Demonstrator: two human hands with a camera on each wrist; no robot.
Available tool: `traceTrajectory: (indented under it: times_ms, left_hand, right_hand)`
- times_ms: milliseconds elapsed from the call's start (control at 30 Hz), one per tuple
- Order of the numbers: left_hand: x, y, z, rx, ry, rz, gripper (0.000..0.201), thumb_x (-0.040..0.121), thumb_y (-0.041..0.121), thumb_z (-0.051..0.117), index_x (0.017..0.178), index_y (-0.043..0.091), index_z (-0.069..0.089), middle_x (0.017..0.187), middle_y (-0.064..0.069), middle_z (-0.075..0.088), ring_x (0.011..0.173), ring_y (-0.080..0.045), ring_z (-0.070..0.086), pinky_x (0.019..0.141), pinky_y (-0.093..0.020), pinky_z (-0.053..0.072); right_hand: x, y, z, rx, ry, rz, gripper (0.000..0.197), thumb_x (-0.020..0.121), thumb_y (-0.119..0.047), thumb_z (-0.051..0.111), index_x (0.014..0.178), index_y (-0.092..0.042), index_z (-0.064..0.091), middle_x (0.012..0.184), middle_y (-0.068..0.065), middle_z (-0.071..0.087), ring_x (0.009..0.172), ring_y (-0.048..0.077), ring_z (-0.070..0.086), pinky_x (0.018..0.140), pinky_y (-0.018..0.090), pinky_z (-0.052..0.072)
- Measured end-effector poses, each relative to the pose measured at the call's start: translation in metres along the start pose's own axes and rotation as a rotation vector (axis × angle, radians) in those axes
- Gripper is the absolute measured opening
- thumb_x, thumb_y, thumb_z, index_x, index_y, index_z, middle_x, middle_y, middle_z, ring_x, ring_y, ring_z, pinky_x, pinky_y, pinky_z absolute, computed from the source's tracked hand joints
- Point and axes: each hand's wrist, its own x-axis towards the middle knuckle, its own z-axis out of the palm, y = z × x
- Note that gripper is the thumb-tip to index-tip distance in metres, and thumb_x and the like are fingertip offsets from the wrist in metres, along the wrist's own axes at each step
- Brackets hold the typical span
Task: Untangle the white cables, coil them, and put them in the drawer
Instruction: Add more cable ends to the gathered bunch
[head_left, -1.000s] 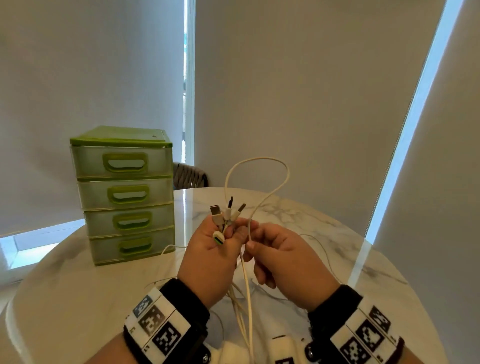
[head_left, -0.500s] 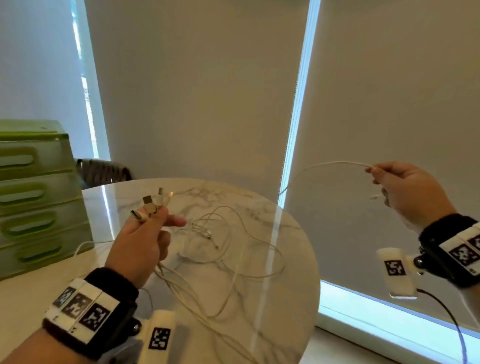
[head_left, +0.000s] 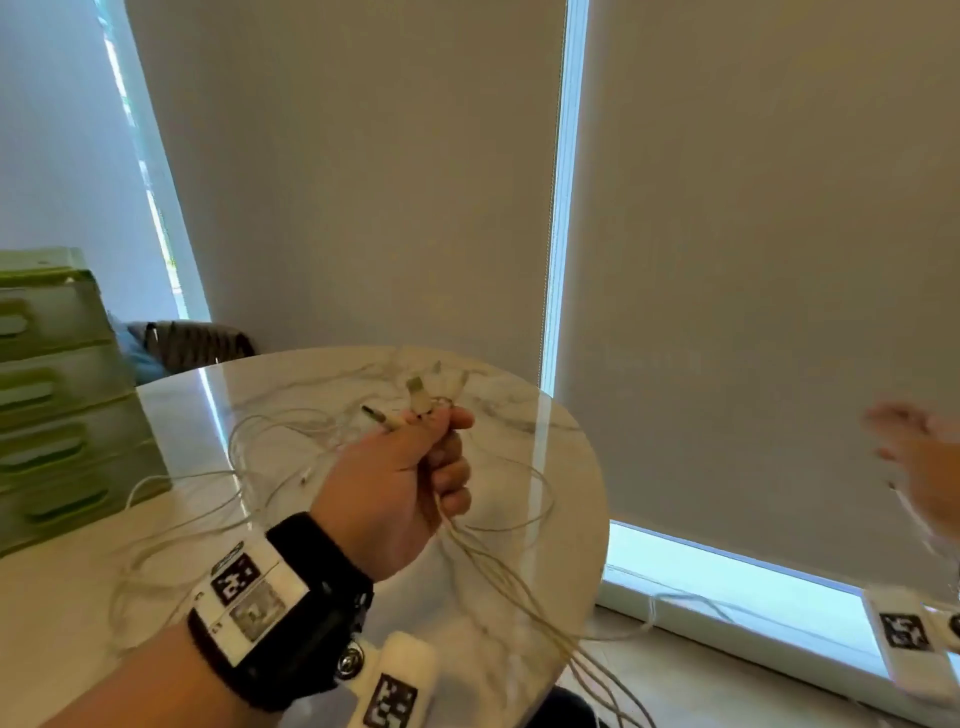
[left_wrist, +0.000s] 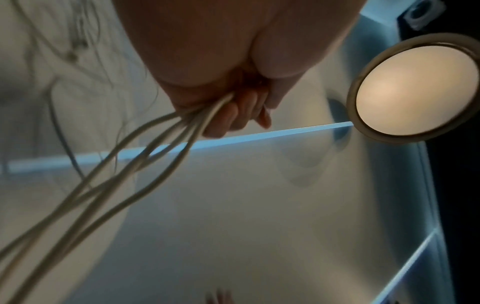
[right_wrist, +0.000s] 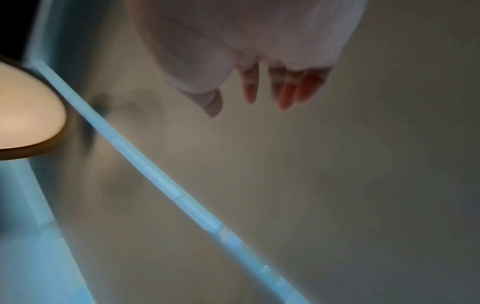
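My left hand (head_left: 441, 447) grips a bundle of white cables (head_left: 498, 571) in a fist, above the round marble table (head_left: 566, 467). Their plugs (head_left: 423, 397) stick up out of the fist. From the fist the strands run down and right, past the table's edge. In the left wrist view the same strands (left_wrist: 145, 148) leave my curled left hand (left_wrist: 233, 115). More loose cable loops (head_left: 270, 447) lie on the table. My right hand (head_left: 922, 462) is far right, blurred, fingers spread. The right wrist view shows that hand (right_wrist: 259, 88) holding nothing. The green drawer unit (head_left: 57, 410) stands at left, its drawers closed.
A woven chair back (head_left: 192, 343) stands behind the table. Grey roller blinds (head_left: 753, 260) cover the windows, and a lit sill (head_left: 727, 582) runs low at the right. A round ceiling lamp (left_wrist: 418, 88) shows in the wrist views.
My right hand has let go of the cable it was stretching out to the right and now has its fingers spread. My left hand, still gripping the plug ends, has moved right.
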Motion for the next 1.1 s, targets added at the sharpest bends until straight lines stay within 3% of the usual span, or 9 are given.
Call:
traceTrajectory:
  times_ms: [100,200,333,433,533,633,833,967,1100]
  left_hand:
    - [-0.004,-0.008,0.031,0.016,-0.175,-0.179,0.021,0.088,0.022,0.051,0.076,0.009,0.061,0.060,-0.002,0.044,0.057,-0.018,0.053,0.054,-0.031,0.045]
    - [-0.007,-0.015,0.054,0.117,-0.211,-0.145,0.023,0.085,0.025,0.055,0.070,0.009,0.062,0.066,-0.009,0.061,0.064,-0.025,0.062,0.064,-0.036,0.049]
    - [0.002,-0.012,0.050,0.186,-0.087,-0.055,0.028,0.083,0.026,0.054,0.060,0.011,0.053,0.084,-0.013,0.070,0.080,-0.025,0.060,0.076,-0.039,0.046]
    - [0.010,-0.003,0.030,-0.137,-0.026,-0.012,0.030,0.084,0.026,0.049,0.055,0.017,0.045,0.082,-0.007,0.068,0.087,-0.022,0.064,0.082,-0.035,0.046]
    - [0.013,0.008,0.009,-0.338,-0.159,-0.033,0.022,0.083,0.028,0.046,0.062,0.022,0.044,0.064,0.008,0.053,0.051,-0.006,0.053,0.053,-0.021,0.043]
    - [0.018,0.008,0.004,-0.156,-0.226,-0.045,0.017,0.082,0.029,0.047,0.066,0.023,0.044,0.058,0.011,0.035,0.043,-0.007,0.029,0.047,-0.023,0.029]
    - [0.029,-0.019,-0.002,-0.269,-0.397,-0.088,0.015,0.085,0.027,0.054,0.073,0.019,0.050,0.059,0.006,0.040,0.048,-0.012,0.036,0.052,-0.029,0.035]
    - [0.016,-0.036,0.003,-0.085,-0.235,-0.072,0.011,0.072,0.029,0.051,0.068,0.021,0.043,0.059,0.007,0.032,0.050,-0.011,0.028,0.050,-0.026,0.034]
    - [-0.003,-0.059,0.011,-0.058,-0.288,-0.229,0.020,0.058,0.018,0.063,0.073,0.017,0.049,0.068,0.002,0.034,0.057,-0.014,0.030,0.053,-0.028,0.034]
  right_hand:
    - [-0.046,-0.064,0.053,0.246,-0.477,-0.034,0.069,0.061,-0.065,0.080,0.118,-0.033,0.056,0.106,0.002,0.075,0.097,0.015,0.070,0.077,0.029,0.056]
    - [-0.104,-0.110,0.120,0.372,-1.025,-0.046,0.074,0.067,-0.030,0.087,0.129,-0.029,0.047,0.097,-0.006,0.075,0.090,0.010,0.071,0.081,0.024,0.054]
    - [-0.122,-0.088,0.148,0.519,-1.191,0.201,0.027,0.085,-0.020,0.070,0.105,-0.015,0.053,0.054,-0.001,0.053,0.042,0.014,0.047,0.050,0.030,0.042]
    - [-0.108,-0.040,0.129,0.479,-1.432,0.314,0.005,0.089,-0.020,0.063,0.086,-0.016,0.062,0.053,-0.003,0.039,0.043,0.009,0.036,0.051,0.025,0.036]
    - [-0.078,0.011,0.090,-0.050,-1.334,0.258,0.012,0.086,-0.028,0.065,0.080,-0.023,0.073,0.058,0.002,0.057,0.055,0.016,0.054,0.066,0.028,0.046]
    - [-0.034,0.043,0.044,-0.572,-0.896,0.113,0.015,0.091,-0.032,0.066,0.080,-0.030,0.076,0.076,-0.007,0.073,0.078,0.011,0.066,0.082,0.029,0.048]
    - [-0.009,0.079,0.011,-0.931,-0.484,0.036,0.032,0.098,-0.035,0.055,0.070,-0.021,0.059,0.071,0.003,0.058,0.066,0.017,0.052,0.057,0.030,0.033]
    - [-0.045,0.136,0.019,-0.894,-0.559,0.158,0.019,0.095,-0.025,0.060,0.079,-0.019,0.068,0.085,0.003,0.067,0.086,0.024,0.061,0.072,0.031,0.042]
    - [-0.099,0.166,0.036,-0.972,-1.008,0.509,0.017,0.094,-0.023,0.061,0.106,-0.022,0.072,0.096,0.004,0.073,0.073,0.013,0.064,0.063,0.023,0.052]
